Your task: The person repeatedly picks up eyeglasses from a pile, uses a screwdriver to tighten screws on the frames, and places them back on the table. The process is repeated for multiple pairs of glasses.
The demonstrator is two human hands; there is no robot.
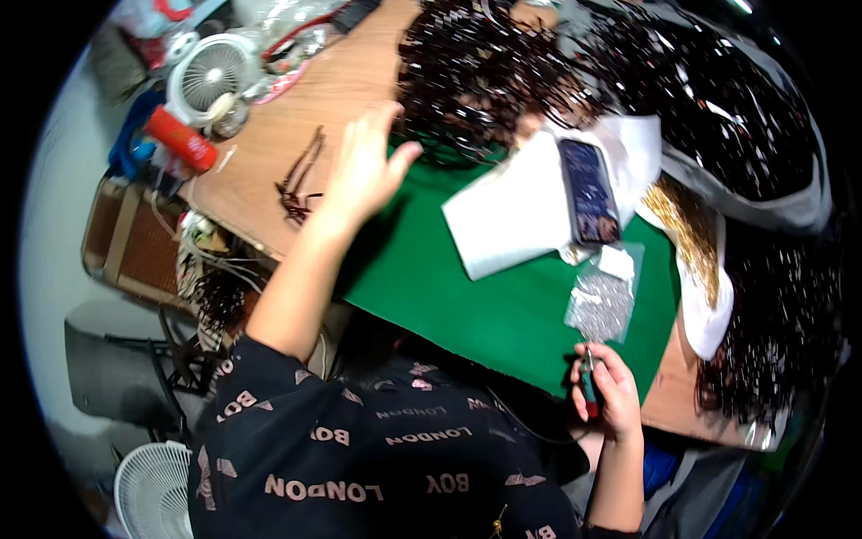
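My left hand [366,166] is stretched over the left edge of a green mat [409,287], fingers extended and thumb apart, holding nothing. Just beyond its fingertips lies a mass of dark, curly, shiny strands [485,76], like hair. At the mat's near right, my right hand [612,391] is closed around a slim tool [589,382] with a green and red handle and a metal tip; its exact kind is unclear. The tip points at a clear plastic bag [600,301] of tiny silvery pieces. A dark phone [589,193] rests on a white sheet [503,216] beyond the bag.
Eyeglasses [301,184] lie on the wooden table [260,162] left of my left hand. Farther left are a small white fan [213,76] and a red cylinder [181,139]. More dark strands [709,99] and a gold shiny bundle [684,234] line the right side.
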